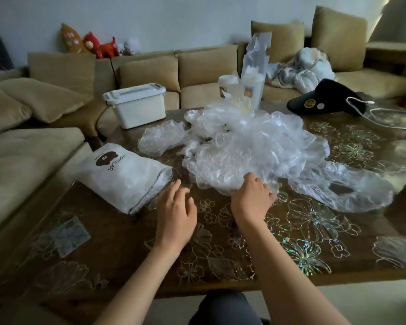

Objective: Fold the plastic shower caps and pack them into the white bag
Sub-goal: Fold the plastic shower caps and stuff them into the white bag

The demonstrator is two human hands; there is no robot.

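Observation:
A big heap of clear plastic shower caps [249, 146] lies in the middle of the brown flowered table [302, 231]. One cap [161, 139] sits apart at the heap's left, and another [342, 188] is spread flat at its right. The white bag [124, 177], printed with a brown bear, lies on its side at the left, its open mouth facing the hands. My right hand [252, 198] grips the near edge of the heap with curled fingers. Just right of the bag's mouth, my left hand [176, 207] hovers over the table with relaxed fingers and holds nothing.
A white lidded box [138, 106] stands at the table's far left corner. Two tall clear containers [246, 85] rise behind the heap. A black cap [326, 98] and a white cable [384, 113] lie far right. A beige sofa [33, 137] wraps the table's left and back.

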